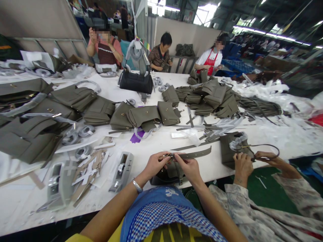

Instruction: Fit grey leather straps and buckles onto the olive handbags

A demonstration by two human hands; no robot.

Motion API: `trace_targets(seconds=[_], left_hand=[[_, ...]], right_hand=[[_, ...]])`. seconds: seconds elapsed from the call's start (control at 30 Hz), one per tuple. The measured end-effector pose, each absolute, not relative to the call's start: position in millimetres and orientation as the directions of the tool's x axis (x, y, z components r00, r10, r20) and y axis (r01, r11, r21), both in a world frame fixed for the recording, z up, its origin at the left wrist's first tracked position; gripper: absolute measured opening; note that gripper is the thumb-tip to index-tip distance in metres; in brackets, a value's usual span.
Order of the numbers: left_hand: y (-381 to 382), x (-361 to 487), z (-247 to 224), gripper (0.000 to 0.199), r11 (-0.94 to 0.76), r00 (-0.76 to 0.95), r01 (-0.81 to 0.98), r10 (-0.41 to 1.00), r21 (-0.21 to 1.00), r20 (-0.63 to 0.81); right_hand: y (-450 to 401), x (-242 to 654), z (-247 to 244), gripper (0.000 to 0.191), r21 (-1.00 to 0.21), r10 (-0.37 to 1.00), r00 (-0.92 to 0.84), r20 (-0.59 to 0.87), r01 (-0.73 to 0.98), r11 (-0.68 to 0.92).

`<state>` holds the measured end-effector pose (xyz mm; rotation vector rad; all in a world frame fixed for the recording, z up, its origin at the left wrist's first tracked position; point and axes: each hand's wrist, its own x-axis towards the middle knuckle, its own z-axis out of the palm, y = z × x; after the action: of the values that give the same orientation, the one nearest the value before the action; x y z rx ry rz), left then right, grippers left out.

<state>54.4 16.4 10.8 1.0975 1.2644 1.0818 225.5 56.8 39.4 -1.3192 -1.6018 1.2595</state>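
Observation:
Between my two hands is a narrow olive strap (198,154) with small holes near its free end, which sticks out to the right. My left hand (157,165) pinches it at a small dark metal part, likely a buckle, too small to make out fully. The fingers of my right hand (188,168) close on the strap just beside that. Below my hands, an olive handbag (168,175) lies at the table's front edge, partly covered by my hands and apron. Another long strap (189,146) lies flat just beyond my fingers.
Two tape dispensers (122,172) (59,185) and cardboard strips (88,171) lie to the left. Olive bags (143,116) are heaped across the table. At right, a co-worker's hands (242,168) handle another bag (225,149). A black bag (136,81) stands farther back.

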Motion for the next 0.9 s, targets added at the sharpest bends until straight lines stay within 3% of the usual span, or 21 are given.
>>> trace_targets(seconds=[0.6,0.9], left_hand=[[24,44,15,0.045,0.116,0.143,0.111,0.981,0.987,-0.131],[29,46,6,0.043,0.178,0.12,0.184,0.972,0.967,-0.202]], right_hand=[[67,222,48,0.024,-0.908,0.958,-0.287,0.027,0.395,0.144],[62,218,52,0.019,-0.827,0.855,-0.504,0.122,0.424,0.369]])
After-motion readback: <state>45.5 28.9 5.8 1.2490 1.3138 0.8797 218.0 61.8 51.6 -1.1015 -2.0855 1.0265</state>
